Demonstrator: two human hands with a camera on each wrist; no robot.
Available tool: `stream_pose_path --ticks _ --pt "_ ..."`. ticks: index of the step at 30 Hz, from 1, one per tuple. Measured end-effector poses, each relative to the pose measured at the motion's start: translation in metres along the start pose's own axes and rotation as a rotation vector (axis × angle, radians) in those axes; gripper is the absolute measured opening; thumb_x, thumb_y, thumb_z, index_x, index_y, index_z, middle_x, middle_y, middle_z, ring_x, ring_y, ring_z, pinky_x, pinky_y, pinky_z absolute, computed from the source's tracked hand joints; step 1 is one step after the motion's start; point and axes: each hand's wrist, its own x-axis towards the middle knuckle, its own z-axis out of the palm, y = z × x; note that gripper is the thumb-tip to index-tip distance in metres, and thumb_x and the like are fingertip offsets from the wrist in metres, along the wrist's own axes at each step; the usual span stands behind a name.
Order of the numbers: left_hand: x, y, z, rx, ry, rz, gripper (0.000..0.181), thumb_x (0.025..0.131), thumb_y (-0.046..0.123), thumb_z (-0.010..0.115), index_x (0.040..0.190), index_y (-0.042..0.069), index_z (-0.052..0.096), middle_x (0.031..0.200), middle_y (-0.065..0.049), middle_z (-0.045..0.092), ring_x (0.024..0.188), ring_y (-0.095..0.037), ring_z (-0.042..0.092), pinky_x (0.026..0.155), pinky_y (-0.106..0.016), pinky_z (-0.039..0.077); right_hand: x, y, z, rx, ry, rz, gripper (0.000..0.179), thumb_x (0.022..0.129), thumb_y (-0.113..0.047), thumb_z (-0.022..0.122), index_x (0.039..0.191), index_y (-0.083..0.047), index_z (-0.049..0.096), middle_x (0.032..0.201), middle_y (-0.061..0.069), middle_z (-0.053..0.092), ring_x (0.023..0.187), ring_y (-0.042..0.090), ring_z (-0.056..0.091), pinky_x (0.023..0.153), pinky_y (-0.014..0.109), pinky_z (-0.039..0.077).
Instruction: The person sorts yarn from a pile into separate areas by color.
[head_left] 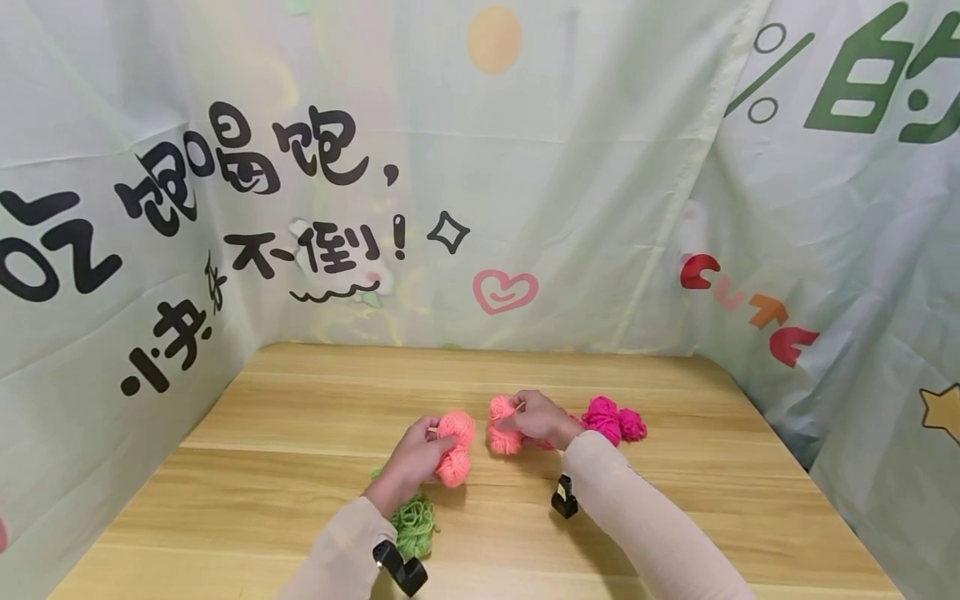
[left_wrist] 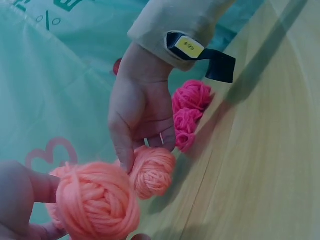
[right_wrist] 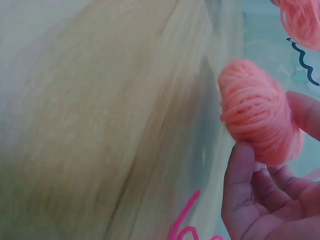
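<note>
My left hand (head_left: 412,457) grips a salmon-pink skein of yarn (head_left: 456,448), pinched in at its middle, above the table. In the left wrist view this skein (left_wrist: 100,202) fills the lower left, with thumb and fingers around it. To the right, my right hand (head_left: 542,417) pinches a second salmon skein (head_left: 502,437) between thumb and fingers. The right wrist view shows that skein (right_wrist: 257,112) held off the tabletop. A small gap separates the two skeins. Green yarn (head_left: 415,525) lies under my left wrist, partly hidden by it.
Bright magenta yarn (head_left: 603,418) lies in several bunches beyond my right wrist; a loose magenta strand (right_wrist: 185,215) shows in the right wrist view. The wooden table (head_left: 315,392) meets printed cloth walls (head_left: 585,208) at its back and sides.
</note>
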Motion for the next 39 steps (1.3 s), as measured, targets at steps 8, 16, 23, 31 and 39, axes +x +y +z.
stream_pose_path --ticks 8,16,23,31,39 --pt "0.010 -0.003 -0.002 -0.163 -0.063 -0.049 0.032 0.101 0.012 0.046 0.130 0.002 0.035 0.103 -0.018 0.057 0.077 -0.023 0.064 0.064 -0.041 0.057 0.003 0.002 0.003 0.031 0.002 0.013 0.041 0.080 -0.011 0.078 0.109 0.002 0.053 0.093 0.012 0.051 0.063 0.014 0.048 0.054 0.028 0.048" --pt "0.020 -0.007 -0.002 -0.281 -0.030 -0.086 0.031 0.099 0.014 0.042 0.125 0.005 0.029 0.116 -0.020 0.044 0.091 -0.028 0.055 0.069 -0.049 0.055 0.002 0.003 0.004 0.033 0.006 0.007 0.042 0.080 -0.010 0.078 0.111 0.003 0.053 0.094 0.013 0.050 0.063 0.015 0.048 0.054 0.028 0.048" --pt "0.023 -0.005 -0.004 -0.405 -0.030 -0.098 0.034 0.095 0.013 0.045 0.121 0.005 0.025 0.118 -0.027 0.041 0.085 -0.034 0.060 0.069 -0.051 0.057 0.002 0.004 0.006 0.047 -0.005 0.017 0.038 0.081 -0.010 0.077 0.108 0.002 0.053 0.091 0.011 0.050 0.061 0.013 0.047 0.053 0.027 0.048" --pt "0.033 -0.006 -0.001 -0.443 -0.008 -0.140 0.041 0.098 0.012 0.041 0.133 0.011 0.020 0.128 -0.026 0.036 0.085 -0.032 0.056 0.068 -0.051 0.056 0.004 0.004 0.005 0.081 -0.013 0.017 0.038 0.082 -0.009 0.077 0.109 0.002 0.052 0.090 0.011 0.051 0.058 0.013 0.046 0.051 0.027 0.045" --pt "0.042 -0.007 0.001 -0.391 0.028 -0.074 0.053 0.098 0.005 0.040 0.146 0.015 0.021 0.132 -0.024 0.037 0.087 -0.028 0.055 0.066 -0.045 0.057 0.006 0.005 0.008 0.082 -0.016 0.018 0.039 0.082 -0.010 0.076 0.108 0.002 0.051 0.088 0.011 0.050 0.056 0.013 0.047 0.051 0.027 0.046"
